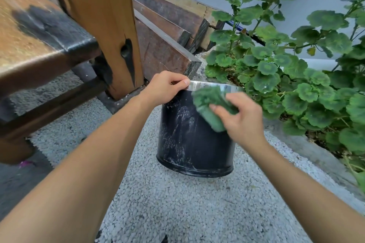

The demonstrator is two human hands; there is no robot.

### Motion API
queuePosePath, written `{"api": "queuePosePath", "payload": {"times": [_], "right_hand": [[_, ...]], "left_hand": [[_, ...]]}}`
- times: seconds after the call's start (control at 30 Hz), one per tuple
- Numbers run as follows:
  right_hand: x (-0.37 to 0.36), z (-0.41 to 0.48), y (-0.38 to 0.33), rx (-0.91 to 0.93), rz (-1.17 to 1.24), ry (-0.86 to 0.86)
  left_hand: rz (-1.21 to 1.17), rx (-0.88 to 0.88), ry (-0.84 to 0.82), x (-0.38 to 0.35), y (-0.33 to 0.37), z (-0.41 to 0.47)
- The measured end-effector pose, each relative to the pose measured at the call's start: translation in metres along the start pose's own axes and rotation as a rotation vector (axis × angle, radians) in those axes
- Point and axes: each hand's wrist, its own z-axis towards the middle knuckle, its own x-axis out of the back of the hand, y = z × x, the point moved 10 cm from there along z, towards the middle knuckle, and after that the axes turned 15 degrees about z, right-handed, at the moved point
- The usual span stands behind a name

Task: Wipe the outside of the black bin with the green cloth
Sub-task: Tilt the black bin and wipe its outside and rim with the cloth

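The black bin [189,144] stands on pebbled ground in the middle of the head view, its side streaked with pale dust and its rim a shiny metal band. My left hand [166,87] pinches that rim at the bin's upper left. My right hand [241,118] holds the crumpled green cloth [209,106] against the bin's upper right side, just below the rim. The cloth is blurred. The bin's far side and inside are hidden.
A wooden table with a thick leg [110,31] stands close on the left. Stacked wooden planks [167,31] lie behind the bin. A leafy green plant [286,69] in a raised bed crowds the right side. Pebbled ground [187,207] lies in front.
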Motion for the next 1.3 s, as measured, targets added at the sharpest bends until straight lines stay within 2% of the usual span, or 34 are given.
{"api": "queuePosePath", "payload": {"times": [0.07, 0.13, 0.23, 0.5, 0.6, 0.7, 0.87, 0.97, 1.1, 1.3], "right_hand": [[0.010, 0.026, -0.005, 0.004, -0.011, 0.104], [0.002, 0.033, -0.006, -0.002, -0.039, 0.094], [-0.022, 0.016, -0.002, 0.007, -0.124, -0.040], [-0.085, -0.103, 0.013, 0.089, -0.123, -0.507], [-0.090, -0.120, 0.017, 0.063, -0.124, -0.553], [-0.075, -0.103, 0.011, 0.023, -0.040, -0.474], [-0.025, -0.010, -0.021, 0.090, -0.088, -0.034], [-0.018, 0.029, -0.029, 0.098, -0.167, 0.078], [-0.052, 0.019, -0.027, 0.118, -0.232, -0.085], [-0.113, -0.079, -0.007, 0.165, -0.228, -0.469]], "left_hand": [[0.005, -0.006, -0.007, -0.001, 0.000, -0.002], [0.012, -0.005, -0.004, 0.001, -0.001, -0.003], [0.000, 0.012, -0.001, 0.003, -0.003, -0.002], [-0.024, 0.026, 0.000, 0.005, -0.007, -0.001], [-0.031, 0.022, 0.001, 0.004, -0.008, -0.002], [-0.028, 0.012, -0.006, 0.003, -0.006, -0.002], [-0.027, -0.004, -0.029, 0.008, -0.004, -0.005], [-0.039, -0.014, -0.057, 0.009, -0.007, -0.007], [-0.047, -0.001, -0.040, 0.013, -0.014, -0.008], [-0.087, 0.021, -0.052, 0.011, -0.027, -0.006]]}}
